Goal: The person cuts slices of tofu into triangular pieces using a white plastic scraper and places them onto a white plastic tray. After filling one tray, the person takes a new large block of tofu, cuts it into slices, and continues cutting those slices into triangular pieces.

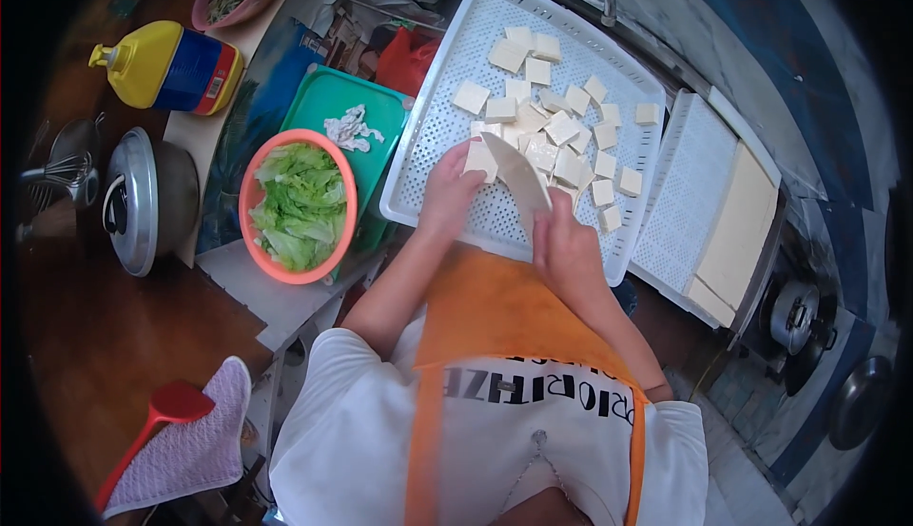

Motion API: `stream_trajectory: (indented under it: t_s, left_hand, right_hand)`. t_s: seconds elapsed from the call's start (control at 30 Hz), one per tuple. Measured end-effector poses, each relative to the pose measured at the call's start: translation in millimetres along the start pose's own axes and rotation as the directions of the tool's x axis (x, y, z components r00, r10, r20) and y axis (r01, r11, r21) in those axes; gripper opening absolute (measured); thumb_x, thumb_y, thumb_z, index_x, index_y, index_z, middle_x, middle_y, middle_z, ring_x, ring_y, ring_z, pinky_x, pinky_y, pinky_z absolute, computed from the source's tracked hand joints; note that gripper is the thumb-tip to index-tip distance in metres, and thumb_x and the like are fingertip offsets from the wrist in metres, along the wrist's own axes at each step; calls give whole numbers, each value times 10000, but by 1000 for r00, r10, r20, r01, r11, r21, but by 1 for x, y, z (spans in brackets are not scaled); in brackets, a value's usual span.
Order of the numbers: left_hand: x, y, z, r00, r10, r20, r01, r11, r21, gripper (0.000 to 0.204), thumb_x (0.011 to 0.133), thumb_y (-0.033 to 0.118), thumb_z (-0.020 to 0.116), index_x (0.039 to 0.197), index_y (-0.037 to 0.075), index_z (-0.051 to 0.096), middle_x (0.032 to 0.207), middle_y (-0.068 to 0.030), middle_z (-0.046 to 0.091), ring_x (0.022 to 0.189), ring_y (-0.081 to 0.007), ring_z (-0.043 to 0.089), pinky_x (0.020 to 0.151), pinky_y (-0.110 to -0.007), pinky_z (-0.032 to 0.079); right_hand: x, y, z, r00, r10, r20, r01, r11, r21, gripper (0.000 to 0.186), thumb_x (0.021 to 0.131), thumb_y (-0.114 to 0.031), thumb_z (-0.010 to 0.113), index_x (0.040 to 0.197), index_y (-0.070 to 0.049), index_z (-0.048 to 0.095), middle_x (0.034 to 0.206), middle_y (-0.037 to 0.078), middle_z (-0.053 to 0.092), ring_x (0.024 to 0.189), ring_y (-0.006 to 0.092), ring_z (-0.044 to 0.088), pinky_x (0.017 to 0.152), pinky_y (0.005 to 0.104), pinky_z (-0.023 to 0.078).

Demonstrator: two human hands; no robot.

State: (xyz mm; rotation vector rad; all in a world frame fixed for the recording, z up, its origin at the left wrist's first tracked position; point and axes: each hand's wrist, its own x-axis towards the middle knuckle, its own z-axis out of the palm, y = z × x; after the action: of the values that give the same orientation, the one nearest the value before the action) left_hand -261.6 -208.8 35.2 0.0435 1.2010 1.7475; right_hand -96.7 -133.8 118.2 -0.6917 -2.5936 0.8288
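My right hand (559, 231) is closed round the handle of a broad knife (516, 182), its blade slanting up and left. In my left hand (447, 193) I hold a square block of tofu (481, 160), fingers curled round it beside the blade. Whether the edge touches the block I cannot tell. Both hands are over a white perforated tray (447, 60). Several pale tofu blocks (563, 128) lie scattered and partly heaped in its middle and right side.
A second perforated tray (680, 203) at right carries a large tofu slab (742, 212). Left stand an orange bowl (354, 212) of lettuce (300, 204), a green stool (314, 103), a lidded pot (138, 203) and a yellow jug (143, 50). A faucet (609, 12) arches behind the tray.
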Motion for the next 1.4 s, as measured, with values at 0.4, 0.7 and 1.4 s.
stream_trajectory:
  t_s: [0.4, 0.7, 1.4]
  left_hand:
    - [-10, -10, -1, 991, 92, -94, -92, 996, -2, 514, 804, -112, 512, 1311, -94, 434, 1249, -150, 573, 1126, -199, 572, 955, -287, 455]
    - [-20, -5, 2, 987, 48, -155, -61, 995, -84, 473, 835, -87, 494, 1305, -88, 447, 1211, -145, 597, 1075, -186, 600, 930, -286, 475]
    - [55, 24, 5, 882, 316, 351, -320, -145, 936, 343, 689, 91, 742, 999, 9, 618, 1024, -149, 595, 1050, -348, 511, 927, -401, 430]
  right_hand:
    - [0, -10, 18, 994, -52, 98, 53, 999, -12, 311, 898, -21, 521, 1180, 43, 406, 667, 231, 582, 506, 402, 557, 444, 459, 444]
    - [-3, -7, 32, 983, -59, 172, 64, 998, -23, 249, 901, -24, 510, 1102, 47, 380, 679, 242, 580, 522, 418, 559, 466, 484, 448]
    - [15, 22, -23, 968, 252, -12, -250, 963, 101, 246, 913, -50, 520, 1135, 11, 433, 660, 262, 595, 618, 452, 600, 526, 487, 455]
